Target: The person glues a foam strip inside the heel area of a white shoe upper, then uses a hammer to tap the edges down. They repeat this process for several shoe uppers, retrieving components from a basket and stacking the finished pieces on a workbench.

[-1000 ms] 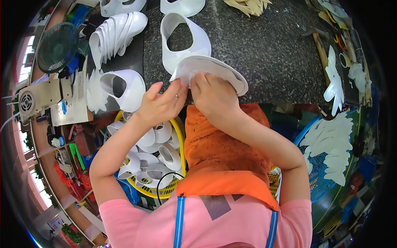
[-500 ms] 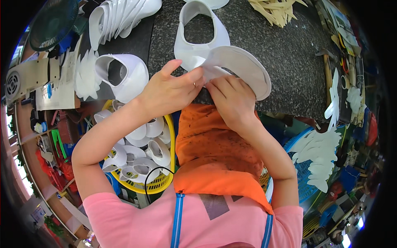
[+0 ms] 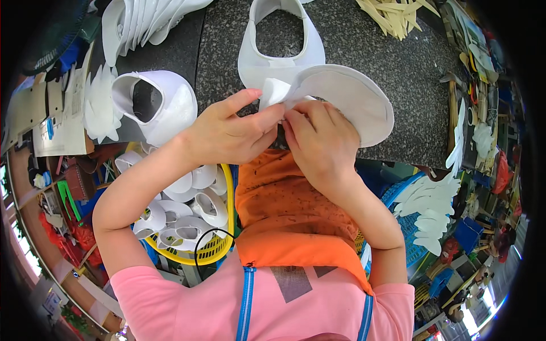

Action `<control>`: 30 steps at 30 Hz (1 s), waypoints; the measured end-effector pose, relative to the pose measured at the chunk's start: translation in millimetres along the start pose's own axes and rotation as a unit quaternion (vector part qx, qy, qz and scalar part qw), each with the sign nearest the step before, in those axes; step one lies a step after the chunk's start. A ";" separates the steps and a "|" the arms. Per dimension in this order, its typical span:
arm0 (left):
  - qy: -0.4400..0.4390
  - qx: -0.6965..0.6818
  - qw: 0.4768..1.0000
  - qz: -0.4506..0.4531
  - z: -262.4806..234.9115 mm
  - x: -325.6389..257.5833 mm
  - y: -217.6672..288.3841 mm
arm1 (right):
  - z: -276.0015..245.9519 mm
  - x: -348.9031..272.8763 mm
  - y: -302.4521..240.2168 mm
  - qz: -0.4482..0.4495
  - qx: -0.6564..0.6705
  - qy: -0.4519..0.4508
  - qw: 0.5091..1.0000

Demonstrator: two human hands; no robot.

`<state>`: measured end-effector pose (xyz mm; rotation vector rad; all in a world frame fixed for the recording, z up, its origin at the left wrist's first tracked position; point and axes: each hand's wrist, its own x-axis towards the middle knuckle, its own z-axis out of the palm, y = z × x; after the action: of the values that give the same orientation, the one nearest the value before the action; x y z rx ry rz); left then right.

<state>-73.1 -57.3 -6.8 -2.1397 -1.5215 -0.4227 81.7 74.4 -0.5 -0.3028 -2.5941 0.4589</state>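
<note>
A white shoe upper [image 3: 364,105] is held between my two hands near the front edge of the dark speckled worktop. With bent fingers my left hand [image 3: 236,128] pinches its narrow end, where the white material folds up. My right hand [image 3: 324,142] grips the near edge close beside, its fingertips almost meeting the left ones. The broad rounded grey-white end spreads out to the right. Just beyond, another white upper [image 3: 281,62] lies with its opening facing up. To the left of my left hand stands a third white upper [image 3: 170,105].
Nested white uppers [image 3: 151,23] lie at the back left, flat white pieces [image 3: 101,105] nearer. Cream strips [image 3: 395,14] are heaped at the back right, near a hammer [image 3: 452,85]. Below the worktop are a yellow basket [image 3: 230,193] of uppers and a blue basket [image 3: 412,236] bearing white pieces.
The held upper has turned slightly, its broad end shifting right and down. A folded white part now shows more at my left fingertips. Both hands keep hold, and the whole view has shifted slightly.
</note>
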 end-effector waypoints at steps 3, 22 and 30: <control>0.020 0.001 1.000 0.014 -0.4 -4.3 -2.3 | 1.3 0.8 0.5 -0.054 -0.041 0.001 0.998; 0.013 -0.034 0.999 0.005 -1.3 0.5 -3.2 | -2.8 4.4 10.0 -0.043 0.029 -0.008 0.999; 0.015 -0.014 0.999 0.039 -0.7 -5.1 -5.8 | 1.1 5.5 3.0 -0.135 -0.062 -0.019 0.989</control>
<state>-80.2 -60.1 -7.6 -2.1959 -1.4190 -0.4514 76.8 78.4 -0.2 0.0176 -2.6533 0.2092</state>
